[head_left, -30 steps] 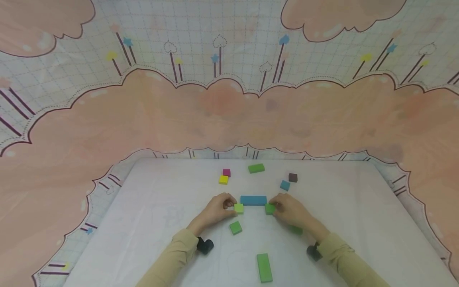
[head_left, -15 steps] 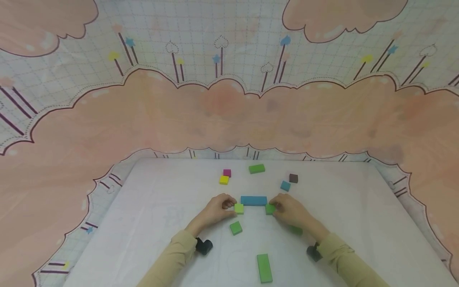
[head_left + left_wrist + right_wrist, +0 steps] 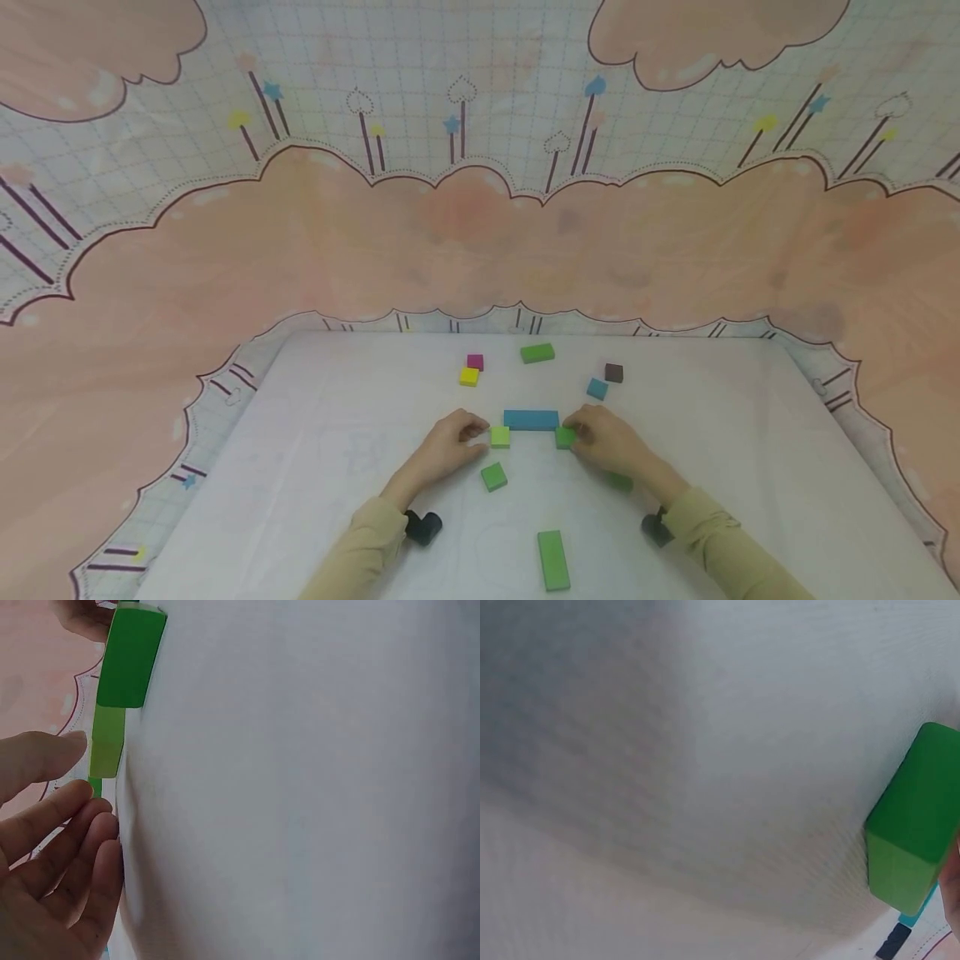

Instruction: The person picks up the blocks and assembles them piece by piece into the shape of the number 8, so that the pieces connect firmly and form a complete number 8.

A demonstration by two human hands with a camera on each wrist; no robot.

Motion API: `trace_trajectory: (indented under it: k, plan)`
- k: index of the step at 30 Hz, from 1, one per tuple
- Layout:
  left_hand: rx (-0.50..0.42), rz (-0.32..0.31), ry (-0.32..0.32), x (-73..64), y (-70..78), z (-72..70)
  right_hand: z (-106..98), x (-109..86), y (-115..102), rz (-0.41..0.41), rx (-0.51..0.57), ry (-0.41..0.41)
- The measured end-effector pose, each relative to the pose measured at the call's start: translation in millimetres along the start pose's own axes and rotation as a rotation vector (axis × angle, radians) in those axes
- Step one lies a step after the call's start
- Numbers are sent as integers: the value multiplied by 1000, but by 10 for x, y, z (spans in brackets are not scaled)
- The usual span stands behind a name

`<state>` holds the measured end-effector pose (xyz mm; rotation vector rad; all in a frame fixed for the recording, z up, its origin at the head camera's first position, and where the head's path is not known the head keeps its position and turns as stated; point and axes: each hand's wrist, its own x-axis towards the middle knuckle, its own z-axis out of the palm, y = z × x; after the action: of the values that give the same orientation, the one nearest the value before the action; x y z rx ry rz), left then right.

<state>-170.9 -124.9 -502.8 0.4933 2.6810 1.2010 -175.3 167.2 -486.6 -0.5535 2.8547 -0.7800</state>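
Left hand [image 3: 448,445] moves back from the lime block [image 3: 500,437], loose and empty, while the right hand [image 3: 609,437] pinches a green block [image 3: 562,439], best held soft and still.

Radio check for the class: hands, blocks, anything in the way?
Left hand holding nothing, beside light green block. Right hand pinching green block near blue bar. Possible snag: partly hidden green piece near that hand.

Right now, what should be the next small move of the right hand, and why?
Probably ease the right hand off the small green block, which sits by the near right end of the long blue block, much as the small light-green block does at the left end.
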Motion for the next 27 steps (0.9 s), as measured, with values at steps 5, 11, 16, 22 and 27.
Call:
trace_trajectory:
  k: [5, 11, 16, 22, 27]
  plan:
    - [3, -17, 18, -74, 50, 8, 4, 4, 2, 11, -2, -1]
    - [-4, -25, 45, -156, 93, 11, -2, 1, -6, 21, 1, -2]
    - [-17, -28, 70, -234, 107, 14, -2, -5, -8, 25, 8, -1]
    - [-58, -28, 96, -323, 141, 12, 4, -4, 1, 28, 12, 3]
    - [-65, -25, 117, -389, 174, 23, 1, -3, -6, 30, 16, 4]
